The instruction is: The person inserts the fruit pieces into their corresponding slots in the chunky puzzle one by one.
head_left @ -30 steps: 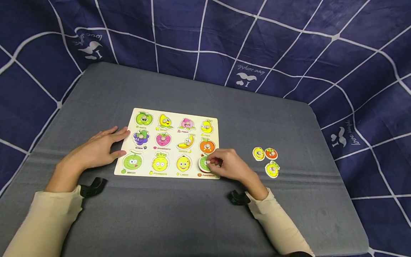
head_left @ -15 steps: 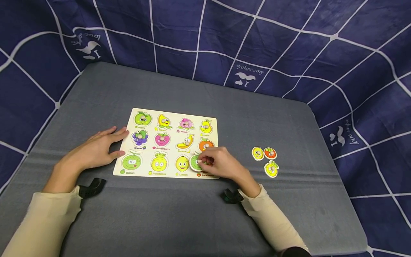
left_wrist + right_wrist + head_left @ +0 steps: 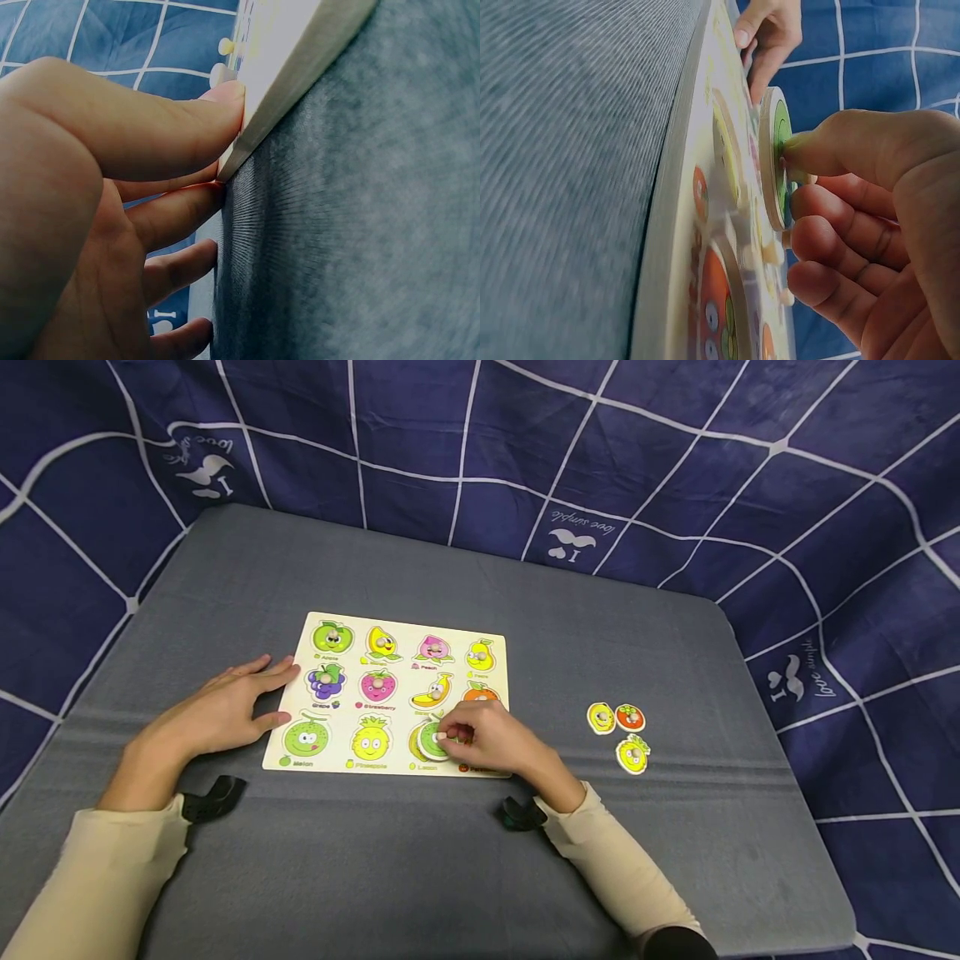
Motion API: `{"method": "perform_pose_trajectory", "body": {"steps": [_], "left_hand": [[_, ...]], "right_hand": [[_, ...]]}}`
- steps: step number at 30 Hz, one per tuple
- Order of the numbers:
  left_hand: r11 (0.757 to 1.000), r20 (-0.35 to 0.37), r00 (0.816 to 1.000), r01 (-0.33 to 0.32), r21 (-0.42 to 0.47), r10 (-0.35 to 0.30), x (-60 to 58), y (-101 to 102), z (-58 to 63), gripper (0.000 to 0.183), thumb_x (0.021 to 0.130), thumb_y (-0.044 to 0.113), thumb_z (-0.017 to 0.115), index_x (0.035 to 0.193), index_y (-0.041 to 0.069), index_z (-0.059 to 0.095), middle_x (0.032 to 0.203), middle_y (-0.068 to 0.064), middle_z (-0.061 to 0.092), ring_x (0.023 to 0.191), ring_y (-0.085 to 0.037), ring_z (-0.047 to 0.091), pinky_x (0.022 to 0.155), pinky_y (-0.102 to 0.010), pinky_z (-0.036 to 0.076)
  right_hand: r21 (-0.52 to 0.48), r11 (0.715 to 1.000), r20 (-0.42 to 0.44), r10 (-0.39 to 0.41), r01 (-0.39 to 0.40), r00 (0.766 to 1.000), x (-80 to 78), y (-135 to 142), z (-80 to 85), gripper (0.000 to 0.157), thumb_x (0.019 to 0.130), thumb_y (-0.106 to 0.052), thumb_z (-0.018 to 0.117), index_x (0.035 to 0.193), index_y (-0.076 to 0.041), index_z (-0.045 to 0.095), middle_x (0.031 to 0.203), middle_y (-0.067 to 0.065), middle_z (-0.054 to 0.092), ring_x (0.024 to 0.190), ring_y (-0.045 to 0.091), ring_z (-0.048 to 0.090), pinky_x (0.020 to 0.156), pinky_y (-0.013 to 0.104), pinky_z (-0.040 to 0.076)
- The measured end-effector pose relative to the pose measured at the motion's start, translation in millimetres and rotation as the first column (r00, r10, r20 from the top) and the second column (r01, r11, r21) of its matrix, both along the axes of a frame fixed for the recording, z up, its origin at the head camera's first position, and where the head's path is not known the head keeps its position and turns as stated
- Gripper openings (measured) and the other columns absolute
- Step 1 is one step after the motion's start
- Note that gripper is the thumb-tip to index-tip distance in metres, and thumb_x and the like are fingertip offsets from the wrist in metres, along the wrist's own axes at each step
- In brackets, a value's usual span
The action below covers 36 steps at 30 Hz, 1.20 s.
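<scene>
My right hand [image 3: 487, 739] pinches a small knob on a round green melon piece [image 3: 430, 741]. That piece is raised off the board, as the right wrist view shows, and covers part of the printed lemon [image 3: 414, 745]. My left hand [image 3: 217, 710] rests at the left edge of the fruit puzzle board [image 3: 340, 739], its fingers extended. In the left wrist view its thumb [image 3: 180, 135] touches the board's edge. Melon and pineapple [image 3: 371, 740] pictures on the board's front row show no knobs. My right hand hides most of the persimmon spot.
Three loose knobbed pieces lie on the grey table [image 3: 675, 860] right of the board: a yellow lemon piece [image 3: 600, 718], a red-orange one [image 3: 630, 718] and a pineapple piece [image 3: 632, 755]. Several knobbed fruit pieces sit in the board's back rows. A blue checked cloth [image 3: 420, 435] hangs behind.
My right hand has moved left with the melon piece, from over the persimmon spot to over the lemon picture. My left hand has stayed at the board's left edge.
</scene>
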State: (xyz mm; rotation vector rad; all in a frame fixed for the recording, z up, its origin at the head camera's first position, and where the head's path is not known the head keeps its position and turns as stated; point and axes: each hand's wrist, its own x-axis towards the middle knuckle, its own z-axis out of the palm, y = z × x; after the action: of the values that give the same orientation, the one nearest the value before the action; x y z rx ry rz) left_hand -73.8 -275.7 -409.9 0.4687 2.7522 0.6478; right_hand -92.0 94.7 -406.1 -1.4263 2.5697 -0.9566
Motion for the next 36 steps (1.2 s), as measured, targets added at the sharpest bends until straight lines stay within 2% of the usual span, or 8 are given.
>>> {"method": "perform_pose_trajectory", "body": {"steps": [5, 11, 36], "left_hand": [[1.000, -0.002, 1.000, 0.003, 0.002, -0.003, -0.1, 0.1, 0.2, 0.074, 0.089, 0.018, 0.073, 0.149, -0.005, 0.036, 0.154, -0.027, 0.032, 0.141, -0.052, 0.022, 0.107, -0.072, 0.018], [1.000, -0.019, 1.000, 0.012, 0.001, -0.012, -0.6, 2.1, 1.4, 0.072, 0.089, 0.017, 0.073, 0.148, -0.005, 0.038, 0.153, -0.026, 0.033, 0.140, -0.053, 0.023, 0.107, -0.072, 0.019], [1.000, -0.009, 1.000, 0.003, 0.006, -0.003, 0.2, 1.4, 2.1, 0.072, 0.089, 0.016, 0.073, 0.148, -0.006, 0.037, 0.153, -0.027, 0.032, 0.140, -0.053, 0.023, 0.107, -0.072, 0.018]], "right_hand": [[0.009, 1.000, -0.002, 0.028, -0.028, 1.000, -1.9, -9.6, -0.5, 0.005, 0.087, -0.011, 0.069, 0.085, -0.008, 0.073, 0.073, -0.005, 0.061, 0.066, 0.005, 0.055, 0.060, 0.012, 0.043], [0.024, 0.999, 0.001, 0.025, -0.025, 1.000, -2.4, -17.5, -3.9, 0.004, 0.086, -0.012, 0.071, 0.083, -0.009, 0.073, 0.071, -0.008, 0.059, 0.065, 0.004, 0.054, 0.060, 0.012, 0.042], [0.032, 0.998, 0.044, 0.059, -0.060, 0.997, -2.5, -55.0, 0.0, 0.004, 0.086, -0.011, 0.070, 0.084, -0.009, 0.072, 0.072, -0.004, 0.058, 0.066, 0.006, 0.051, 0.063, 0.016, 0.041]]}}
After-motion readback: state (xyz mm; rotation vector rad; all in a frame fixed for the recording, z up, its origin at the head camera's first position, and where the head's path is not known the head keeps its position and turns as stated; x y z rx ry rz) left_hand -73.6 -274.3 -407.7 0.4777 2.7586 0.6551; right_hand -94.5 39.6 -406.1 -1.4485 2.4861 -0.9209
